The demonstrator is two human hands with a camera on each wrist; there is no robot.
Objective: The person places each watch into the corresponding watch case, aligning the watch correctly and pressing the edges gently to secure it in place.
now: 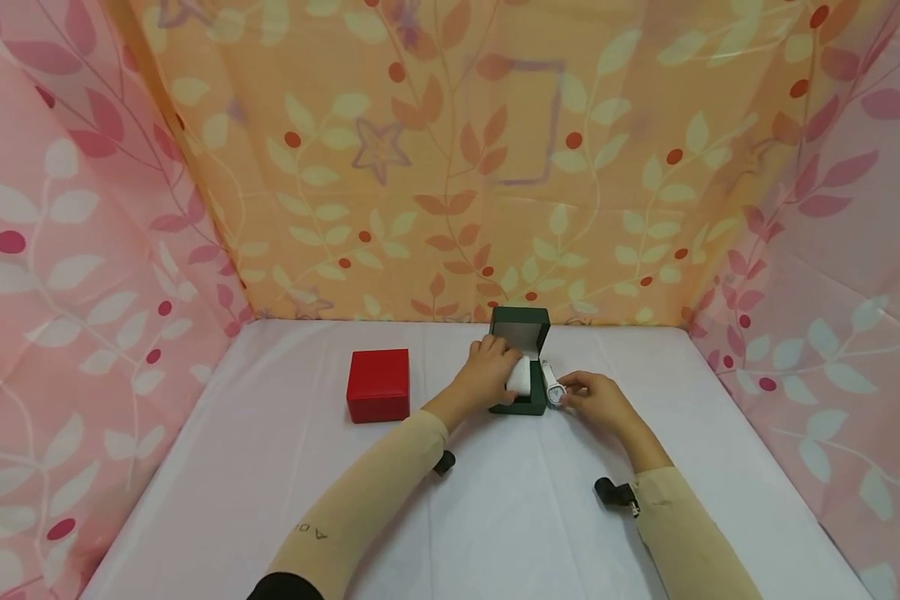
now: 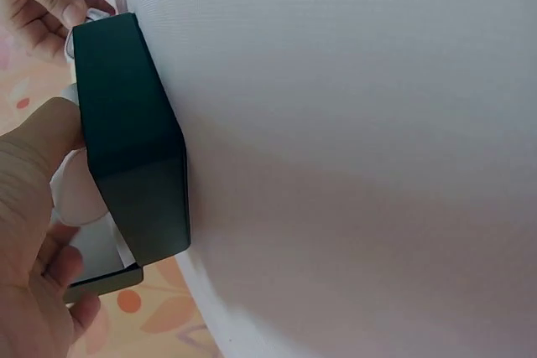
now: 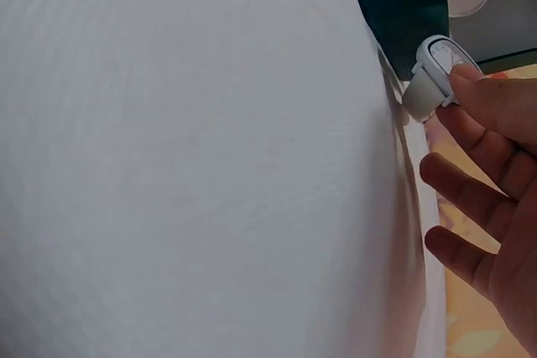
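White cloth covers the worktop [image 1: 495, 517], floral curtains all round. Left hand [image 1: 487, 372] has its grip curled round a white cushion [image 1: 520, 377] sitting in the open green box [image 1: 522, 333]. Right hand [image 1: 598, 398] pinches a white watch [image 1: 552, 386] just beside that box. Closed red box [image 1: 378, 384] sits well off to the left.

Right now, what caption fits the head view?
Left hand holds a white cushion in an open green box; right hand pinches a white watch.
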